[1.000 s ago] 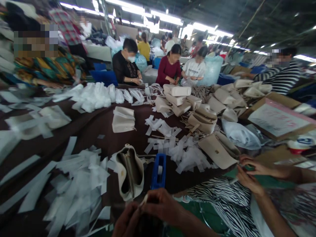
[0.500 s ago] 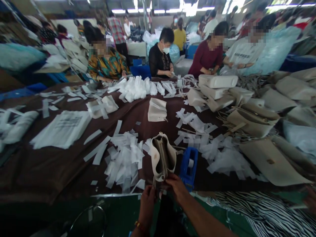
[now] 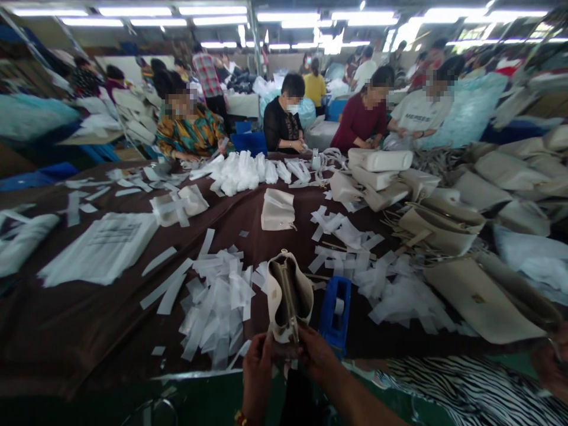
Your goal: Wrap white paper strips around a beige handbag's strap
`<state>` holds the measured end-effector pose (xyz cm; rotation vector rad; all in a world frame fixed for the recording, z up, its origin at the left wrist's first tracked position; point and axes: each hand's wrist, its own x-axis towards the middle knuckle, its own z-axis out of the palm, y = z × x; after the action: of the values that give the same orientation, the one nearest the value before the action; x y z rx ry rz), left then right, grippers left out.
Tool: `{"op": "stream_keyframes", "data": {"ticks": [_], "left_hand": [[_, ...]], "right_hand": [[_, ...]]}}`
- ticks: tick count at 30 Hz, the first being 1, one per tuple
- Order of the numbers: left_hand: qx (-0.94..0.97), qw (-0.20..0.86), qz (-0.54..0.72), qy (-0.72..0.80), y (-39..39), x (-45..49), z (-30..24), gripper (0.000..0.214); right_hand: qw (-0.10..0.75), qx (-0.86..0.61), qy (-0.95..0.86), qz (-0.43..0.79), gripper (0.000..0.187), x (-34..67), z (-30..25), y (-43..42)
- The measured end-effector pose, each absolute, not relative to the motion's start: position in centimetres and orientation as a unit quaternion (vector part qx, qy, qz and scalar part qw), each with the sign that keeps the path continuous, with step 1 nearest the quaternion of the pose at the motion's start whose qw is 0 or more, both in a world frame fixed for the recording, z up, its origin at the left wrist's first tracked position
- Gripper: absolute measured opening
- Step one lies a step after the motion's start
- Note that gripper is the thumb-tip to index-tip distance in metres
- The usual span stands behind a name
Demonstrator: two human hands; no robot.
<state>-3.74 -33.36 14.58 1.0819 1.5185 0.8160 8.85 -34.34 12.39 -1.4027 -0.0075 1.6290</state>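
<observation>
- Head view: a cream handbag (image 3: 288,296) stands open, held upright just above the near edge of the bench (image 3: 89,313), its gold-toned zip running down the opening.
- Left hand (image 3: 257,376), with a beaded bracelet (image 3: 240,419) at the wrist, clamps the bag's lower end from one side.
- Right hand (image 3: 317,355) closes on the same end from the other side, so the bag sits between the two hands.
- Just beside the right hand stands a blue tape dispenser (image 3: 335,313).
- Left of the bag lies a heap of white film strips (image 3: 213,307); more strips (image 3: 381,290) lie right of the dispenser.
- Farther along the brown-covered bench, a folded cream bag (image 3: 278,209) lies ahead, and a flat cream bag (image 3: 479,299) lies to the right.
- Another person's hand (image 3: 550,367) shows at the right edge, near zebra-print cloth (image 3: 465,390).
</observation>
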Motion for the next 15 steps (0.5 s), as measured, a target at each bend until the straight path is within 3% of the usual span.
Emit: {"op": "stream_keyframes", "data": {"ticks": [5, 11, 15], "left_hand": [[0.542, 0.418, 0.302, 0.664, -28.1, -3.8, 17.1, 0.036], [0.702, 0.242, 0.184, 0.644, -18.7, -1.1, 19.0, 0.037], [0.751, 0.242, 0.127, 0.601, -15.4, 0.6, 18.4, 0.027]], "right_hand": [[0.506, -0.585, 0.026, 0.633, 0.038, 8.5, 12.0, -33.9], [0.499, -0.604, 0.0, 0.622, 0.028, 8.5, 11.3, -33.9], [0.483, -0.621, -0.007, 0.617, 0.02, 8.7, 11.6, -33.1]]}}
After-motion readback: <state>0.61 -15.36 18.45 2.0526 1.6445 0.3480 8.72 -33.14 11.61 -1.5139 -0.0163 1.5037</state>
